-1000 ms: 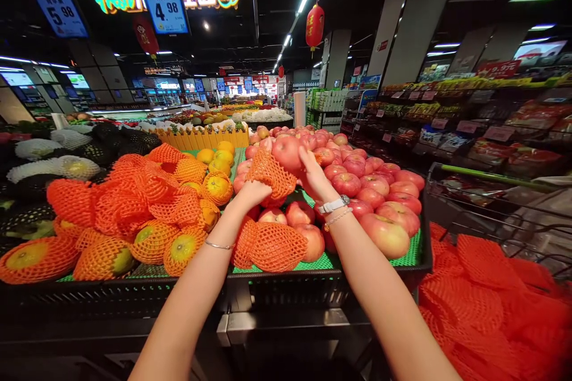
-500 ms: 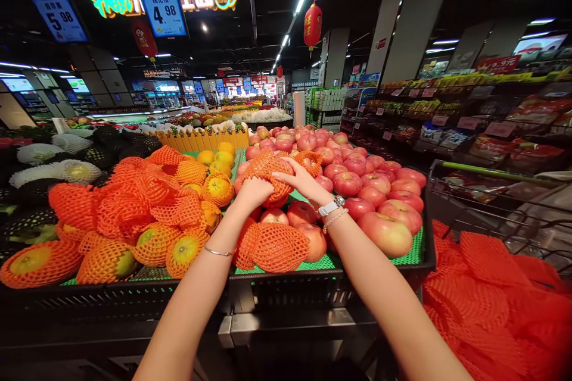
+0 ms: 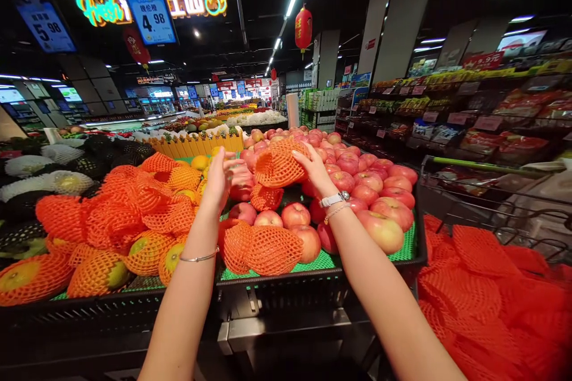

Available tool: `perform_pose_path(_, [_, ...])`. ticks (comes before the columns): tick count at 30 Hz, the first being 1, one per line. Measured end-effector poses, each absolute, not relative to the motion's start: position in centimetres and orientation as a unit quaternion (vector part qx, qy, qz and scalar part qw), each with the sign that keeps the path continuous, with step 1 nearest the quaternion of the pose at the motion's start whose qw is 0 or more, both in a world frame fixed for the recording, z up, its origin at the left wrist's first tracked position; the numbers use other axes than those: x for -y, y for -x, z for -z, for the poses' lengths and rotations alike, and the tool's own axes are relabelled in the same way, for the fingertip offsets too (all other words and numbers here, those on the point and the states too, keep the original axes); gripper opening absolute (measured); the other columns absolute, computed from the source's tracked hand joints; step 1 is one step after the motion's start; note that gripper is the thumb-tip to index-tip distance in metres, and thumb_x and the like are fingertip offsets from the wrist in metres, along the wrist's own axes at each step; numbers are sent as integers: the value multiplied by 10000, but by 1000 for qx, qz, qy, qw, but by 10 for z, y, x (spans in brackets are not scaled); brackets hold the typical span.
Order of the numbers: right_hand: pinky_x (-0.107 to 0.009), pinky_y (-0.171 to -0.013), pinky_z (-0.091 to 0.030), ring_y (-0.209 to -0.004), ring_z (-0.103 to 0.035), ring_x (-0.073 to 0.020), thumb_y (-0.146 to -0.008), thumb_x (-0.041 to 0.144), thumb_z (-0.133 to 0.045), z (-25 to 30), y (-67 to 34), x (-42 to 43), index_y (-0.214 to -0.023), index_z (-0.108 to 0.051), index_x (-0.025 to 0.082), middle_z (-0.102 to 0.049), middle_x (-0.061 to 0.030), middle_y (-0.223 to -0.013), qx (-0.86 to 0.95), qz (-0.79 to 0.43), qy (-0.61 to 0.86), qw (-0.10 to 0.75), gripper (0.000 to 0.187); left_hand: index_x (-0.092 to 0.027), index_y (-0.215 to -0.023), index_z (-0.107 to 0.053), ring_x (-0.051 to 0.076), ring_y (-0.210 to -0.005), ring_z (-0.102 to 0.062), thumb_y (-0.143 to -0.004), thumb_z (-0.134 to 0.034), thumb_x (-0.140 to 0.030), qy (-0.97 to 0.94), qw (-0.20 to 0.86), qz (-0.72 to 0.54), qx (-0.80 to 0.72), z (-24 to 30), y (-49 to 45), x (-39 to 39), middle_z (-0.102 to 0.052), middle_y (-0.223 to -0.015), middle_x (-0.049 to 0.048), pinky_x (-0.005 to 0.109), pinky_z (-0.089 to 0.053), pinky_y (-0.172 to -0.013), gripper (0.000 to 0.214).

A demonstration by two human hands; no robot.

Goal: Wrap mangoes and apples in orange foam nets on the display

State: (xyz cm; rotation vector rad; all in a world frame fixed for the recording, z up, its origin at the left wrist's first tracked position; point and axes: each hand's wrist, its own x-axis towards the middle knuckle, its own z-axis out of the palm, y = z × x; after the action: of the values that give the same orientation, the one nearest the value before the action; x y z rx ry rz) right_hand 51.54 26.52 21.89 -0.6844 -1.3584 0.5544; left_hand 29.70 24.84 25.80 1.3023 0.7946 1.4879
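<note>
My right hand [image 3: 314, 170] grips an orange foam fruit net [image 3: 277, 163] above the apple display, thumb on its near side. Whether fruit is inside that net cannot be made out. To its left, my left hand [image 3: 218, 181] is raised with nothing in it, its fingers apart and slightly blurred. Another orange foam net [image 3: 266, 197] lies just below the held one. Red apples [image 3: 295, 215] surround it, and more foam nets [image 3: 274, 250] rest at the front of the green-lined bin.
Netted yellow-green fruit [image 3: 143, 250] and a heap of loose orange nets [image 3: 120, 208] fill the left side. A black bin edge [image 3: 286, 278] runs along the front. At right are a pile of red-orange nets [image 3: 478, 303] and a cart with a green handle [image 3: 473, 165].
My left hand has come off the foam net, moved left and opened. My right hand keeps hold of the net, now higher. The view has shifted slightly.
</note>
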Motion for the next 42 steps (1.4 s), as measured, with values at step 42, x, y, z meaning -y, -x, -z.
perform_pose_path(42, [-407, -965, -548, -1046, -674, -217, -954, 514, -377, -223, -451, -225, -1073, -642, 216, -753, -52, -969, 391, -674, 148, 609, 416, -228, -1191, -457, 281, -1249, -516, -745, -675, -570, -678, 285, -633, -241, -218, -347, -251, -568, -1272, 102, 446, -334, -1136, 603])
